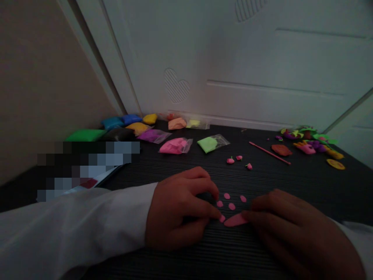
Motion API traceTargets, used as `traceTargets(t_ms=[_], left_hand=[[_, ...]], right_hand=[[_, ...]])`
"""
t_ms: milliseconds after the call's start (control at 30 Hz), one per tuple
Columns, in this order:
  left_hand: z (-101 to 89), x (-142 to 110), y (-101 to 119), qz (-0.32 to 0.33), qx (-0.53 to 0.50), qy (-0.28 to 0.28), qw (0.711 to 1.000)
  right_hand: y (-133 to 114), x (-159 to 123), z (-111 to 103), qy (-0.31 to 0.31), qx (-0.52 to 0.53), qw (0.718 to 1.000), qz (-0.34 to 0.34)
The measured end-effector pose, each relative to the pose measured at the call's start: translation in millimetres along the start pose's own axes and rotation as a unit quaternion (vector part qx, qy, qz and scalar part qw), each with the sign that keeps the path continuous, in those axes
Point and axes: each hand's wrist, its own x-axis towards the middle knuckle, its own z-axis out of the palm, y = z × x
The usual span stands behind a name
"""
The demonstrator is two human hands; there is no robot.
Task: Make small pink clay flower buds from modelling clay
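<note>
My right hand (297,229) is closed around a pink clay knife (235,220), its flat pointed blade reaching left, low over the dark table. Most of its handle is hidden in my fingers. The blade tip lies beside a small pink clay piece (222,218), which a fingertip of my left hand (182,214) touches. The fingers of that hand are bent and apart, with nothing gripped between them. Just beyond the blade, several flattened pink clay bits (231,206) lie between my hands.
Farther back are small pink clay rosebuds (230,160), a thin pink stick tool (269,153) and a reddish-brown lump (281,150). Bags of coloured clay (174,146) line the back left. Colourful clay figures (304,147) stand back right. A partly blurred flat object (110,171) lies left, and a white door (233,70) rises behind.
</note>
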Motion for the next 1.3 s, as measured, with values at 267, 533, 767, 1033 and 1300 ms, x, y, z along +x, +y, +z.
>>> traceTargets(t_ms=[267, 533, 767, 1033, 1300], left_hand=[[1.5, 1, 1, -0.012, -0.005, 0.01, 1.0], [5.0, 1, 1, -0.012, 0.02, 0.029, 0.999], [8.0, 7, 5, -0.028, 0.03, 0.051, 0.998], [10.0, 9, 8, -0.021, 0.044, 0.062, 0.997], [12.6, 9, 8, -0.012, 0.051, 0.077, 0.996]], right_hand=[[2, 1, -1, -0.021, -0.01, 1.0, 0.006], [0, 2, -2, -0.022, -0.005, 1.0, 0.016], [0, 2, -1, -0.013, 0.012, 1.0, 0.021], [0, 2, -1, -0.014, 0.019, 0.999, 0.026], [2, 2, -3, -0.024, 0.009, 1.0, 0.012]])
